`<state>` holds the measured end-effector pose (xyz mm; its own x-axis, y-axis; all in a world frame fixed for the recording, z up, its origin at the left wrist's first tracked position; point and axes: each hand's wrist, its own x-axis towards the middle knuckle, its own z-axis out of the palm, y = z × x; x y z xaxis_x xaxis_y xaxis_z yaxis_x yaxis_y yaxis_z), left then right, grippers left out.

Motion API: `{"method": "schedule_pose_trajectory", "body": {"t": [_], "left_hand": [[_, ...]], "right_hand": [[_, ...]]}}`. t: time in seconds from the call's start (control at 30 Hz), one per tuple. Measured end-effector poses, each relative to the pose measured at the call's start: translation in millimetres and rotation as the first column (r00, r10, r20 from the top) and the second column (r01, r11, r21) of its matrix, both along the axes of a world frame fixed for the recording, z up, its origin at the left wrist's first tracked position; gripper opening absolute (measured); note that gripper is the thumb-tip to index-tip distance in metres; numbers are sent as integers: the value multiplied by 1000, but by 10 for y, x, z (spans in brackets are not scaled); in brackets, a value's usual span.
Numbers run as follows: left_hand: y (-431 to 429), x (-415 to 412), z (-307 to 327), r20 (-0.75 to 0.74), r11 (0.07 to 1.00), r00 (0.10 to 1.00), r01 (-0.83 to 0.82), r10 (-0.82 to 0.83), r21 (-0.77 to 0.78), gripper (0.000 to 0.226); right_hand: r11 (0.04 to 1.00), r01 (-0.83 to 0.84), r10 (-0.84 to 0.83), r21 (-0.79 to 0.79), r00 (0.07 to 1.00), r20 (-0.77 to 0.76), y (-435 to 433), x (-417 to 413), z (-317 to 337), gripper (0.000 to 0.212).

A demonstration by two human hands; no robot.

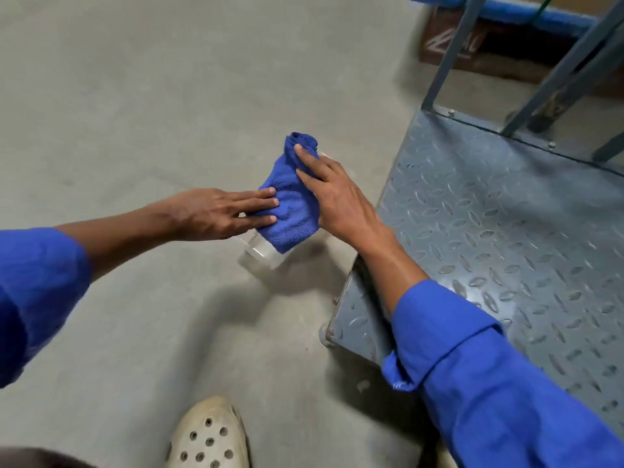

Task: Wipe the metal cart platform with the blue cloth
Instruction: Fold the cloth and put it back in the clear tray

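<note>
The blue cloth is bunched over a clear plastic container, above the concrete floor just left of the cart. My left hand lies against the cloth's left side with its fingers stretched out across it. My right hand covers the cloth's right side, and its fingertips reach the twisted top end. The grey metal cart platform, with a raised tread pattern, fills the right of the view. My right forearm crosses its near left corner. The cloth does not touch the platform.
Grey upright handle bars rise from the platform's far edge. A brown board with white markings lies behind them. A white perforated shoe is on the floor at the bottom. Bare concrete floor spreads to the left.
</note>
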<state>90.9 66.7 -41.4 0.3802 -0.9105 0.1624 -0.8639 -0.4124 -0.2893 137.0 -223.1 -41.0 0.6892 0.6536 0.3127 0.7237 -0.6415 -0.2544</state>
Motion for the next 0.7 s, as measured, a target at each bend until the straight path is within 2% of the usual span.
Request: {"method": "schedule_pose_trajectory", "body": {"t": [0.23,0.33,0.5,0.53,0.6,0.7], "left_hand": [[62,-72,-397,-202,979,965,-185,166,-80,45],[7,-78,-492,-231,966,949,-241,215,-91,48],[-63,-35,-618,-273,949,911,-278,309,146,69],[-106,-36,-600,-294,925,884,-306,364,226,69],[-201,-56,-506,-328,810,790,-330,518,485,69],[-329,-69,-448,-303,733,750,-335,587,592,69]], "right_hand": [[962,34,-86,-271,979,-183,330,93,70,57],[938,54,-136,-343,966,-219,388,100,-3,55],[904,81,-198,-421,950,-243,328,33,-259,51],[895,76,-202,-439,947,-248,331,35,-299,52],[886,58,-194,-461,948,-253,360,73,-325,54],[880,58,-209,-472,938,-275,385,160,-327,49]]}}
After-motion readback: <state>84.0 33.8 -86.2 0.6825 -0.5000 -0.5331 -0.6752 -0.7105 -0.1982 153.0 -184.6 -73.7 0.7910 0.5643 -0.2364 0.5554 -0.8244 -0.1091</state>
